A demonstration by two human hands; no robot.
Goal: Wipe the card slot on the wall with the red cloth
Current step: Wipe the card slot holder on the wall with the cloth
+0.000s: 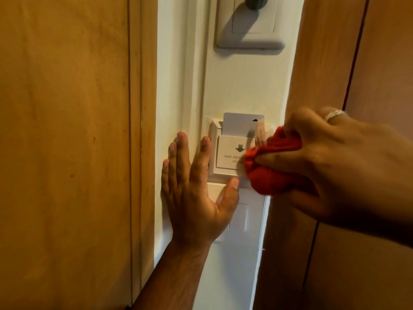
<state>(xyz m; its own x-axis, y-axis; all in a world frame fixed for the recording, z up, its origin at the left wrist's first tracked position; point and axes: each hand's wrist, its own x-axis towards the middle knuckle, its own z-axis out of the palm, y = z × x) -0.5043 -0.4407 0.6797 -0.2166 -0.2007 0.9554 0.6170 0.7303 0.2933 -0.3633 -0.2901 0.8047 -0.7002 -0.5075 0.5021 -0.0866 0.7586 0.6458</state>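
A white card slot (228, 153) is fixed to the white wall, with a black down arrow and small print on its front. A white key card (237, 124) stands in its top. My right hand (330, 166) is shut on a bunched red cloth (270, 173), which presses against the slot's right side and covers that part. My left hand (196, 191) lies flat and open on the wall just left of the slot, its thumb touching the slot's lower edge.
A white switch plate (250, 30) sits higher on the wall, with a grey object at its top. Another white switch (241, 215) sits below the slot, partly behind my left hand. Wooden panels flank the narrow wall strip on the left (67, 153) and right (357, 63).
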